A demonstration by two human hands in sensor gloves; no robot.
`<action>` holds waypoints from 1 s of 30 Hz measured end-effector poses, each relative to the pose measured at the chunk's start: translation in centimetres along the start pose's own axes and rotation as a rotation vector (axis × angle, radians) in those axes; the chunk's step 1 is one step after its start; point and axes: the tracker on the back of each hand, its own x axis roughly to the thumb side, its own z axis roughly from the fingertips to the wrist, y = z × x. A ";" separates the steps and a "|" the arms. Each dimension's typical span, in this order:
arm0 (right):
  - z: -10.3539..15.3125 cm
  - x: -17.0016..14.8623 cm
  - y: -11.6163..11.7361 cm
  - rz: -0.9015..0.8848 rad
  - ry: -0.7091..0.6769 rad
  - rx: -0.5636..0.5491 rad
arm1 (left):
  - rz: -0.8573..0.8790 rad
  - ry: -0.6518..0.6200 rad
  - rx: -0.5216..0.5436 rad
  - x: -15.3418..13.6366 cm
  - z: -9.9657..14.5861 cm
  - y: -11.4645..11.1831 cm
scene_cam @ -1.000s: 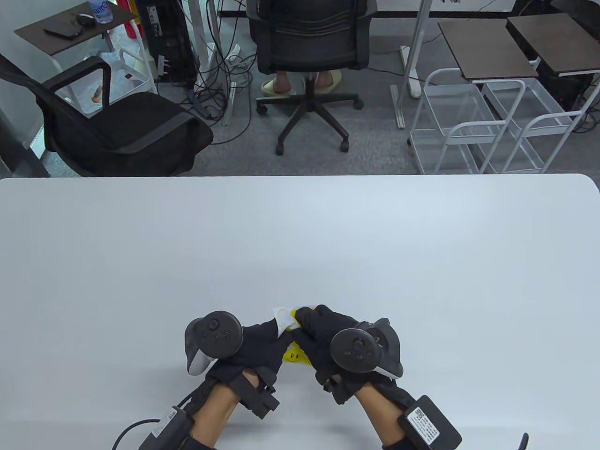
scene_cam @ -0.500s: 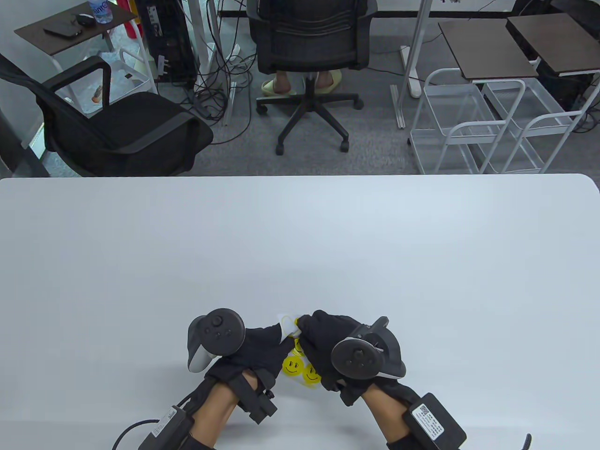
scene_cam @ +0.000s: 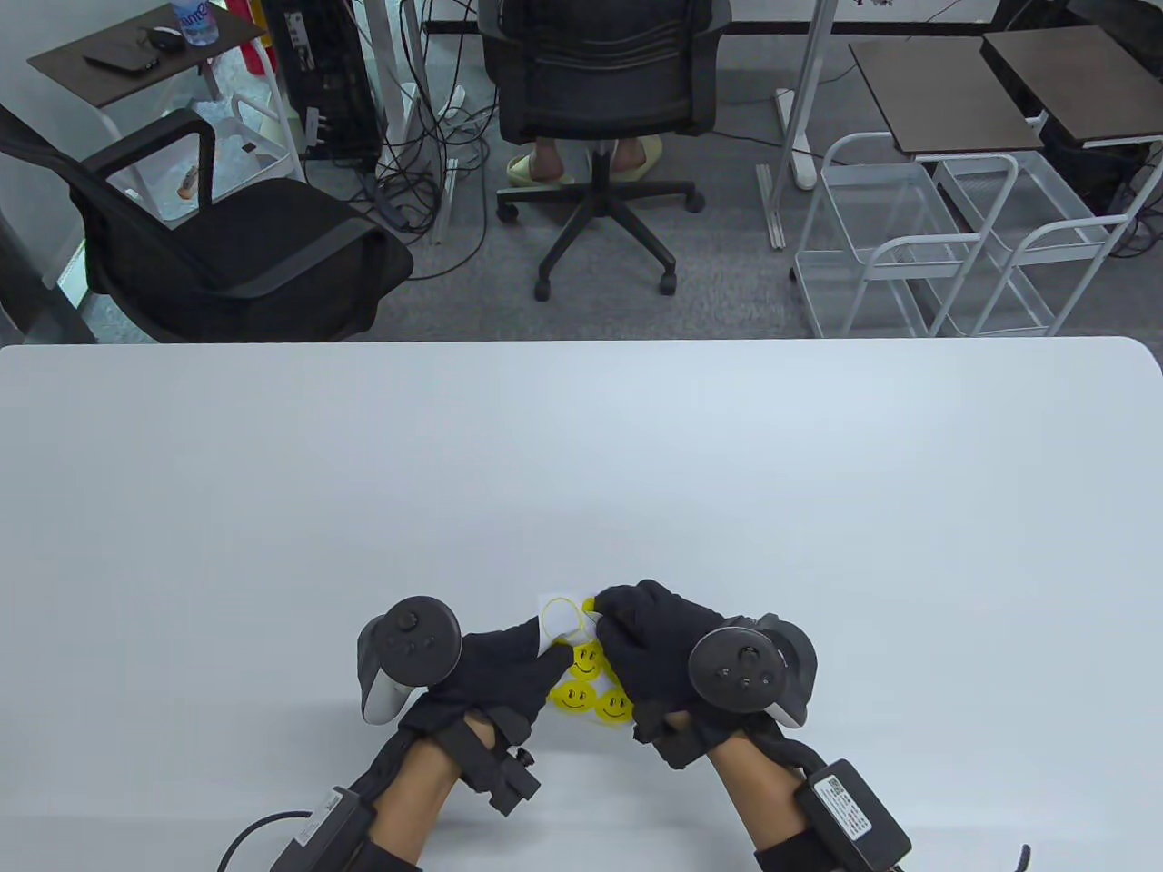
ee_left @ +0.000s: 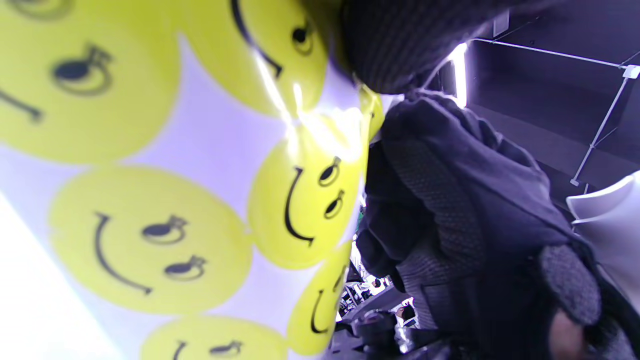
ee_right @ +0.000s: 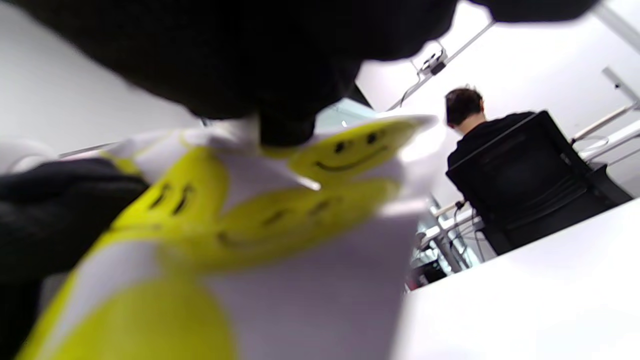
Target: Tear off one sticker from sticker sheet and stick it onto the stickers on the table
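A white sticker sheet (scene_cam: 581, 668) with several yellow smiley stickers is held between both hands, low at the table's front centre. My left hand (scene_cam: 509, 658) grips the sheet's left edge. My right hand (scene_cam: 650, 636) pinches a yellow smiley sticker (scene_cam: 591, 607) at the sheet's top edge, beside an empty round outline (scene_cam: 561, 619). The left wrist view shows the sheet (ee_left: 210, 150) close up with the right hand's fingers (ee_left: 450, 190) beside it. The right wrist view shows the sheet (ee_right: 300, 270) and a partly lifted smiley sticker (ee_right: 350, 145) under my fingertips (ee_right: 285, 127).
The white table (scene_cam: 581, 472) stretches wide around the hands. Beyond its far edge stand black office chairs (scene_cam: 227, 245), a seated person's feet (scene_cam: 581, 163), white wire carts (scene_cam: 945, 254) and small side tables (scene_cam: 945, 95).
The sheet has turned to show more smiley faces toward the camera. My right hand has shifted right and slightly up at the sheet's top edge. My left hand has stayed in place.
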 end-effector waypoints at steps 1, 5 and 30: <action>0.0 0.1 -0.2 0.011 0.002 -0.006 | 0.001 0.002 0.002 0.0 0.0 0.0; -0.1 0.3 -1.2 0.028 0.020 -0.057 | 0.009 0.013 0.020 -0.1 0.1 0.5; -0.1 -3.2 -4.8 -0.017 0.310 -0.217 | 0.436 0.074 0.537 -4.5 3.9 8.9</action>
